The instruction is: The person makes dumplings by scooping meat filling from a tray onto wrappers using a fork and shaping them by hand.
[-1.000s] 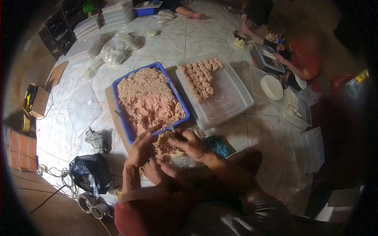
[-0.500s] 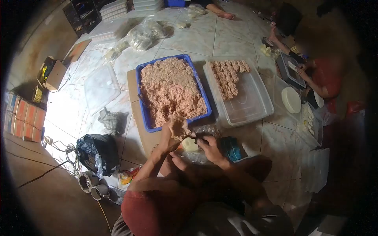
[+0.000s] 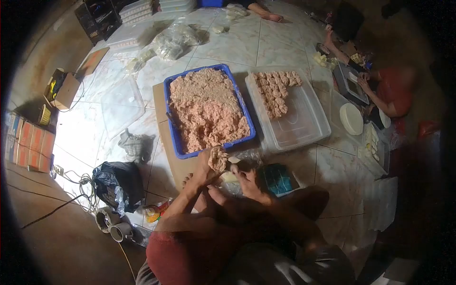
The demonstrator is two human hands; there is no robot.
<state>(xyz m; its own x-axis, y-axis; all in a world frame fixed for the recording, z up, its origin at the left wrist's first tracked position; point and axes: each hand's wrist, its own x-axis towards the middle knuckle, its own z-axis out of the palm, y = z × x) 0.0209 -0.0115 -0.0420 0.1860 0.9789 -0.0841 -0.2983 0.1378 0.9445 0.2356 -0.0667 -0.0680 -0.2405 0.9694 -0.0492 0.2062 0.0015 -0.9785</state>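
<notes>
My left hand [image 3: 204, 167] is closed round a filled dumpling [image 3: 218, 159] with pinkish filling showing, just below the near edge of a blue tray [image 3: 252, 134]. That tray holds a large mass of minced filling [image 3: 204, 102], with a hollow at its near side. My right hand [image 3: 248, 181] grips a small spatula [image 3: 233, 160], its pale end beside the dumpling. A stack of pale wrappers [image 3: 230, 177] lies under and between my hands, partly hidden. Right of the blue tray, a clear plastic tray [image 3: 304, 123] holds rows of finished dumplings [image 3: 273, 92] along its far and left sides.
A co-worker in red [image 3: 396, 90] sits at the right by a grey bin [image 3: 350, 84]. A black plastic bag [image 3: 118, 186], a grey cloth [image 3: 135, 146] and a cup [image 3: 121, 232] lie at the left. Plastic bags [image 3: 175, 40] and stacked trays [image 3: 136, 12] are farther back.
The view has shifted since the first frame. Since half a second ago the wrapper in my left hand has been gathered closer round its filling, and my right hand has moved slightly, the spatula near the dumpling.
</notes>
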